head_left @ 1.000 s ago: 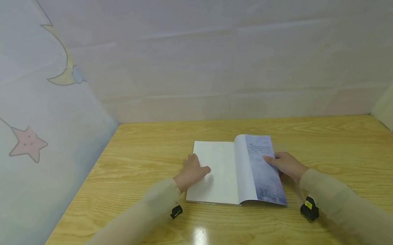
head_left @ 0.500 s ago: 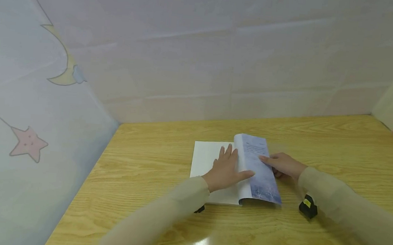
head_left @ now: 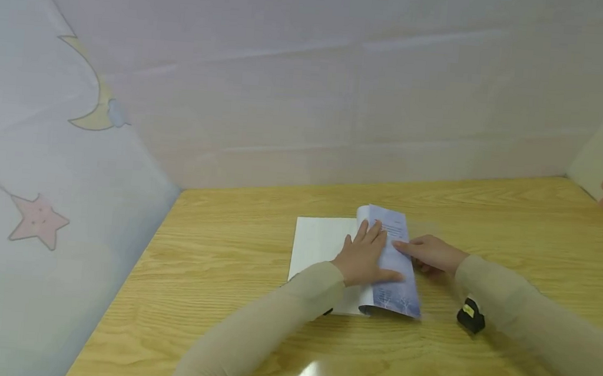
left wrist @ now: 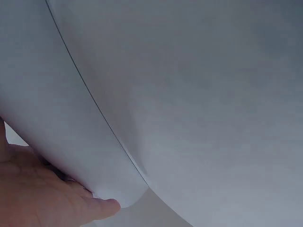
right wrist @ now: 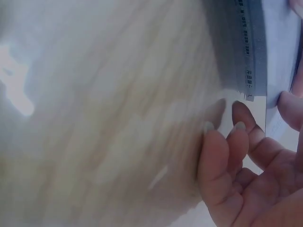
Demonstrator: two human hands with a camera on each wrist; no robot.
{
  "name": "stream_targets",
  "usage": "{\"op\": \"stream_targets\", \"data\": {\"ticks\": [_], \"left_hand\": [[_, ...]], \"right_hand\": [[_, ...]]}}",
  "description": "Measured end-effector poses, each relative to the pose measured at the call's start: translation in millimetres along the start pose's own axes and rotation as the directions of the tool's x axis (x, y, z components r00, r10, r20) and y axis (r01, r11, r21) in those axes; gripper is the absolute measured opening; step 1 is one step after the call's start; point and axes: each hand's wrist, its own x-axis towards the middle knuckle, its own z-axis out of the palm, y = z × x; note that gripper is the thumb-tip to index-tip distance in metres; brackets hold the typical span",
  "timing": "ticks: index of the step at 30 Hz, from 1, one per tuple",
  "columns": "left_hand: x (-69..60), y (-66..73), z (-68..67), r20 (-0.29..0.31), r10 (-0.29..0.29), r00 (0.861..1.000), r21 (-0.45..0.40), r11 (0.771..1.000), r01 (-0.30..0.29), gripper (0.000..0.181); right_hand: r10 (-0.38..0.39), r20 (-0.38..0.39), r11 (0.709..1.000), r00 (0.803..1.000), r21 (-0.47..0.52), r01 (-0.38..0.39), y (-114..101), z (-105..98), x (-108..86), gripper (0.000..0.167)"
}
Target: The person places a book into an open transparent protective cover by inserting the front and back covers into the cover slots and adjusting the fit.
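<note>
The open white-paged paper book (head_left: 314, 248) lies on the yellow wood-grain table (head_left: 211, 252). Since a moment ago, the left hand (head_left: 362, 258) has crossed from the book's left page onto its purple-blue printed paper leaf (head_left: 396, 296), fingers spread flat and gripping nothing. At the book's right edge, the right hand (head_left: 434, 253) pinches the leaf's outer edge, which has shifted leftward. The leaf thus appears steadied at both fold and edge.
</note>
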Motion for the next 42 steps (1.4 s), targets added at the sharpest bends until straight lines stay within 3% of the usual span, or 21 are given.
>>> {"op": "stream_targets", "data": {"ticks": [6,11,16,22,25,27,30,32,34,35,37,42], "left_hand": [[-1.7,-2.6,1.4,0.018,-0.016,1.0,0.026,1.0,0.016,0.093],[-3.0,-2.9,1.0,-0.022,-0.082,0.996,0.101,0.991,0.084,0.093],[-5.4,-5.0,-2.2,-0.024,-0.118,0.993,0.126,0.985,0.12,0.095],[-7.5,-5.3,0.3,0.012,-0.099,0.995,0.211,0.973,0.094,0.089],[-7.0,-6.0,1.7,0.009,-0.108,0.994,0.304,0.947,0.101,0.087],[-7.1,-6.9,1.3,0.013,-0.103,0.995,0.359,0.929,0.092,0.087],[-8.0,-8.6,-1.4,0.035,-0.079,0.996,0.396,0.916,0.059,0.084],[-10.1,-8.6,-4.2,0.046,-0.065,0.997,0.387,0.921,0.042,0.079],[-12.0,-8.1,-6.5,0.055,-0.054,0.997,0.378,0.926,0.03,0.074],[-13.0,-7.6,-7.4,0.058,-0.052,0.997,0.377,0.926,0.026,0.073],[-14.6,-6.6,-8.2,0.068,-0.05,0.996,0.379,0.925,0.02,0.071],[-11.5,-7.2,-5.0,0.115,-0.06,0.992,0.37,0.929,0.014,0.088]], "right_hand": [[-0.005,0.006,1.0,1.0,-0.027,0.005,1.2,-1.2,0.9,0.041],[0.007,-0.005,1.0,1.0,0.014,-0.007,4.4,-3.2,-1.2,0.032],[-0.03,0.015,0.999,0.999,-0.011,0.03,10.0,-6.9,-1.2,0.071],[-0.097,0.099,0.977,0.99,-0.18,0.114,9.5,-10.3,-0.5,0.101],[-0.135,0.131,0.938,0.982,-0.302,0.17,8.0,-10.0,-0.1,0.105],[-0.165,0.133,0.895,0.977,-0.395,0.205,6.4,-9.4,-0.7,0.105],[-0.212,0.084,0.789,0.974,-0.573,0.222,3.2,-7.6,-3.2,0.103],[-0.229,0.036,0.716,0.973,-0.671,0.193,1.7,-6.4,-5.0,0.102],[-0.235,-0.007,0.667,0.972,-0.729,0.155,1.5,-4.8,-6.8,0.102],[-0.228,-0.022,0.66,0.974,-0.738,0.138,1.7,-4.1,-7.7,0.102],[-0.212,-0.024,0.659,0.977,-0.741,0.125,4.7,-3.2,-8.6,0.103],[-0.137,0.061,0.739,0.989,-0.658,0.143,10.5,-6.6,-9.4,0.113]]}}
